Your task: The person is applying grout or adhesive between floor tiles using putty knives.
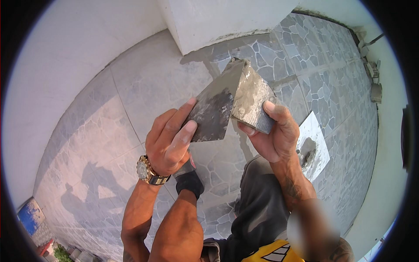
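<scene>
My left hand (168,142) is closed on the side of a dark, flat, four-sided plate (213,114) smeared with wet grey mortar. In my right hand (281,135) is a smaller flat piece (253,102), gripped between thumb and fingers. Wet mortar coats its upper face, and its lower part shows a ribbed texture. The two pieces meet along an edge at an angle, held up above the floor. Beyond my right wrist, a white flat square board (316,139) lies on the floor with a lump of grey mortar (309,150) on it.
The floor (323,91) has a stone-pattern tile surface, dusty on the left. A white block or pillar base (227,22) juts out ahead, with damp grey marks at its foot. White walls curve along both sides. Rubble pieces (374,72) sit by the right wall.
</scene>
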`<state>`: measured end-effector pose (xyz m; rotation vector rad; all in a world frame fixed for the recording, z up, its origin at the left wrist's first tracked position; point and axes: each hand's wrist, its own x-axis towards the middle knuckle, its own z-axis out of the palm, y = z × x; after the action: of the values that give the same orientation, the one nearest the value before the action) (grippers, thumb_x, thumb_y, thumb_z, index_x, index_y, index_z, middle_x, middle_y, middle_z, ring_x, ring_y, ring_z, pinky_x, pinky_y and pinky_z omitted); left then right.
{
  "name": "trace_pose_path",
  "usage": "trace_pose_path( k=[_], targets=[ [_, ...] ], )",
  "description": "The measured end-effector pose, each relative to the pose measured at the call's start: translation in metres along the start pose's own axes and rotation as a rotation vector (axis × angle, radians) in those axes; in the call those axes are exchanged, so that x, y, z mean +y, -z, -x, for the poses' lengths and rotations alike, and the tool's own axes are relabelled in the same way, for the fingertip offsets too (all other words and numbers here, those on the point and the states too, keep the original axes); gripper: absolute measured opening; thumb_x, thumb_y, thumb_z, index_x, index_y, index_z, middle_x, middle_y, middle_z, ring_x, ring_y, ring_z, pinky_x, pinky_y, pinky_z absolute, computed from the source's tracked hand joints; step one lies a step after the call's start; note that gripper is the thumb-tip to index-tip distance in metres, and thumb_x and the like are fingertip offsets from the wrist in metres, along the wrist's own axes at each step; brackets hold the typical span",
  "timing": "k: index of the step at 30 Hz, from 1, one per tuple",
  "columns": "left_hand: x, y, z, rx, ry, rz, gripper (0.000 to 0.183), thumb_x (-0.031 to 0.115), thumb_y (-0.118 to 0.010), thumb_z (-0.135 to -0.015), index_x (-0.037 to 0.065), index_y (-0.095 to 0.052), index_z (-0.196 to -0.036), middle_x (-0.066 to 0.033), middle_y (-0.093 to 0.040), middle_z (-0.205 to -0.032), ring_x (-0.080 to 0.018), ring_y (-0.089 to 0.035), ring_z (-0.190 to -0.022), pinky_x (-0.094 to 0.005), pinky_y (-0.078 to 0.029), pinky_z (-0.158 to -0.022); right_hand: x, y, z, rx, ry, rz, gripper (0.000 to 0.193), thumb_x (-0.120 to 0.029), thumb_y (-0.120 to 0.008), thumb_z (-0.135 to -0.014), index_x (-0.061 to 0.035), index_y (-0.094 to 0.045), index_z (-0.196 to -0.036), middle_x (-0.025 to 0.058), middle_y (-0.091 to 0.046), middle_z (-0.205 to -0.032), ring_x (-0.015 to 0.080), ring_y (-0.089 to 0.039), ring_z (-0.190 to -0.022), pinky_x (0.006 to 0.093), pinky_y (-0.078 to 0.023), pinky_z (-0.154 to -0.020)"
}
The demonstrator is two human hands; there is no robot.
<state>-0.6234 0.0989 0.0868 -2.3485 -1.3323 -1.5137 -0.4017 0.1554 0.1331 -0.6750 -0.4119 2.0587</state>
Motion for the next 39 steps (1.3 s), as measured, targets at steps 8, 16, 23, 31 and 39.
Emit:
trace_pose_path(
  k=[8,16,23,31,39],
  targets=[
    [-0.006,0.005,0.007,-0.111,0.014,-0.098,0.049,-0.010,-0.046,-0.085,0.006,-0.041,-0.131,-0.0260,-0.064,-0.117,-0.0348,-0.066,-0.091,-0.0403,-0.055,-0.075,-0.005,0.005,-0.006,0.000,-0.002,0.002,0.045,-0.020,-0.058,-0.089,0.0086,-0.051,-0.122,0.0166,-0.064,-0.104,0.0218,-0.060,-0.082,0.0355,-0.046,-0.070],
    [-0.005,-0.002,0.044,-0.090,0.222,-0.097,0.048,-0.010,-0.049,-0.086,-0.001,-0.041,-0.133,-0.0270,-0.064,-0.111,-0.0341,-0.066,-0.087,-0.0368,-0.054,-0.075,-0.008,0.004,-0.014,-0.041,0.029,0.002,0.048,-0.019,-0.054,-0.091,0.0073,-0.045,-0.130,0.0176,-0.061,-0.117,0.0219,-0.060,-0.097,0.0357,-0.046,-0.071],
    [0.007,-0.004,0.038,0.015,0.455,-0.125,0.040,0.001,-0.051,-0.094,-0.007,-0.041,-0.132,-0.0251,-0.063,-0.113,-0.0302,-0.067,-0.089,-0.0370,-0.053,-0.077,0.023,0.016,-0.015,0.098,-0.044,0.182,0.037,-0.012,-0.056,-0.090,0.0086,-0.049,-0.120,0.0151,-0.060,-0.108,0.0212,-0.060,-0.092,0.0369,-0.048,-0.078],
    [0.002,-0.004,0.010,-0.033,0.265,-0.072,0.061,-0.016,-0.052,-0.077,0.001,-0.044,-0.135,-0.0188,-0.065,-0.119,-0.0306,-0.065,-0.084,-0.0378,-0.055,-0.069,0.025,0.002,-0.025,0.081,-0.004,0.175,0.032,-0.008,-0.057,-0.090,0.0084,-0.050,-0.116,0.0142,-0.061,-0.104,0.0194,-0.060,-0.089,0.0353,-0.049,-0.076],
    [-0.003,0.000,0.011,-0.128,0.256,-0.108,0.067,-0.019,-0.054,-0.073,0.001,-0.043,-0.136,-0.0168,-0.065,-0.119,-0.0305,-0.066,-0.086,-0.0374,-0.056,-0.068,0.027,-0.002,-0.027,0.048,-0.042,0.176,0.032,-0.008,-0.056,-0.089,0.0078,-0.050,-0.117,0.0142,-0.061,-0.104,0.0196,-0.060,-0.089,0.0354,-0.048,-0.075]
  ],
)
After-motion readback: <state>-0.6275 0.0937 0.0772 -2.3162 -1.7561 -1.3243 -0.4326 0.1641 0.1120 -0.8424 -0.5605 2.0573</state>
